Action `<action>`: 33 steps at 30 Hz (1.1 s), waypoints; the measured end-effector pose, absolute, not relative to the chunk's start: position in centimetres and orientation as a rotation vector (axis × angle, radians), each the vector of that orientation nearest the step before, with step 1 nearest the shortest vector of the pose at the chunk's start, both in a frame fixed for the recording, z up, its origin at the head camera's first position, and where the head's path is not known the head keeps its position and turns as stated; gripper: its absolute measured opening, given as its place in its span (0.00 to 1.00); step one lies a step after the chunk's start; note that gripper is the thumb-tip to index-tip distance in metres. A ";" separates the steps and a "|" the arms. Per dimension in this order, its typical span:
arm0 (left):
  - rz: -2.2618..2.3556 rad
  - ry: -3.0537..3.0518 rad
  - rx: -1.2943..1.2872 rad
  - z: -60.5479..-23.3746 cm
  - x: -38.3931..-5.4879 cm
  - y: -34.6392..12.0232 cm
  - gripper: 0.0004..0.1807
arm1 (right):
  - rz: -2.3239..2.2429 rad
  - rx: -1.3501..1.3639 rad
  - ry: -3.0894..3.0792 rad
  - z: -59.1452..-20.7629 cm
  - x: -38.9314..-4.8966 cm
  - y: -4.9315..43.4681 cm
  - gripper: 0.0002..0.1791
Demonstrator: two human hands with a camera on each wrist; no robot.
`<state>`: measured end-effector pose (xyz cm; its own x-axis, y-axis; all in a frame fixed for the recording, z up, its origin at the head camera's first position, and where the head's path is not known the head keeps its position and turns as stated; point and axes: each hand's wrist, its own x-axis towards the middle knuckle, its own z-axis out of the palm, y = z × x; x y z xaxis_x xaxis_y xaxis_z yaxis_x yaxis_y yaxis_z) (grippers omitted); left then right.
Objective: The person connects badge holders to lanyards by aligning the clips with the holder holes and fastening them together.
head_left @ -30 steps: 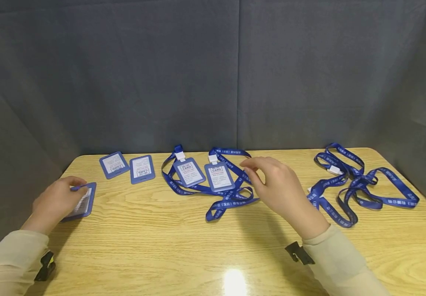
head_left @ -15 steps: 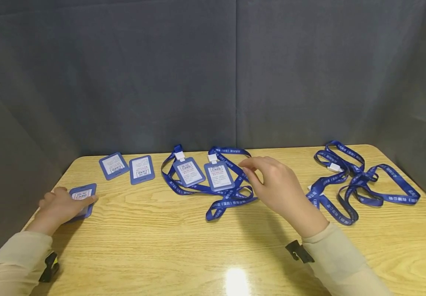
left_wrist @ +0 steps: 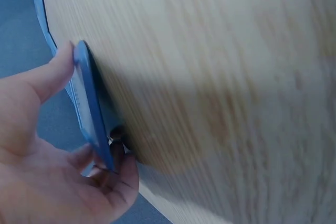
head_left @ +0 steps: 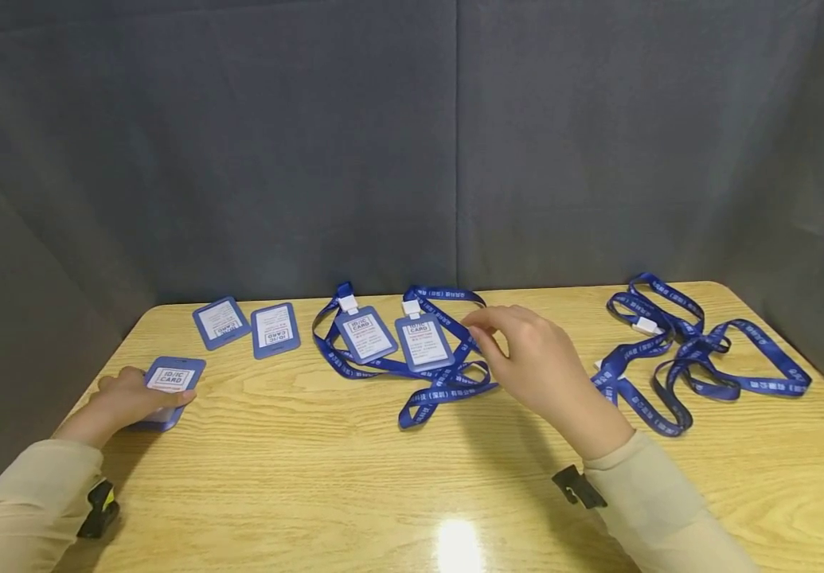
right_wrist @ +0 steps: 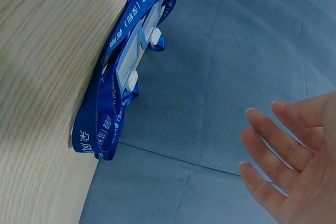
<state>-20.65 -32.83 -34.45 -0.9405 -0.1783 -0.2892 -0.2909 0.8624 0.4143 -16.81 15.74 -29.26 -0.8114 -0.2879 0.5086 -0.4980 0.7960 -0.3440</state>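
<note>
My left hand (head_left: pixel 112 404) grips the sides of a blue-framed ID card holder (head_left: pixel 174 376) at the table's left. In the left wrist view the thumb lies on one edge of this card holder (left_wrist: pixel 89 98), with curled fingers at the other, just over the wood. My right hand (head_left: pixel 526 358) hovers with loosely bent fingers, holding nothing. Closest to it is a card holder (head_left: pixel 423 342) clipped to a blue lanyard (head_left: pixel 447 391). Left of that lies another clipped card holder (head_left: pixel 366 334). Two card holders without lanyards (head_left: pixel 221 322) lie at the back left.
Several tangled blue lanyards (head_left: pixel 701 358) with white clips (head_left: pixel 646 326) lie on the right of the wooden table (head_left: pixel 311 493). A dark grey curtain (head_left: pixel 311 159) hangs behind the table's back edge and along both sides.
My left hand has shifted its hold on the card holder, with the thumb now at its right edge. The holder has turned and moved slightly right. My right hand stays in place.
</note>
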 end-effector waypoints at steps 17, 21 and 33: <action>0.953 3.008 -0.173 -33.2 -21.9 -29.9 0.32 | 0.646 0.583 -2.541 -29.1 -16.8 16.4 0.09; 1.107 3.082 -0.104 -32.1 -21.9 -28.7 0.31 | 0.646 0.574 -2.553 -29.0 -16.9 16.4 0.09; 1.562 3.008 -0.043 -30.2 -21.2 -23.4 0.26 | 0.619 0.543 -2.635 -29.4 -17.3 16.5 0.09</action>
<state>-21.18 -23.41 -30.15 -0.9690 -0.1355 0.2066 0.0910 0.5816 0.8083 -17.29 16.51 -29.40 -0.8539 -0.2785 0.4397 -0.4451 0.8285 -0.3397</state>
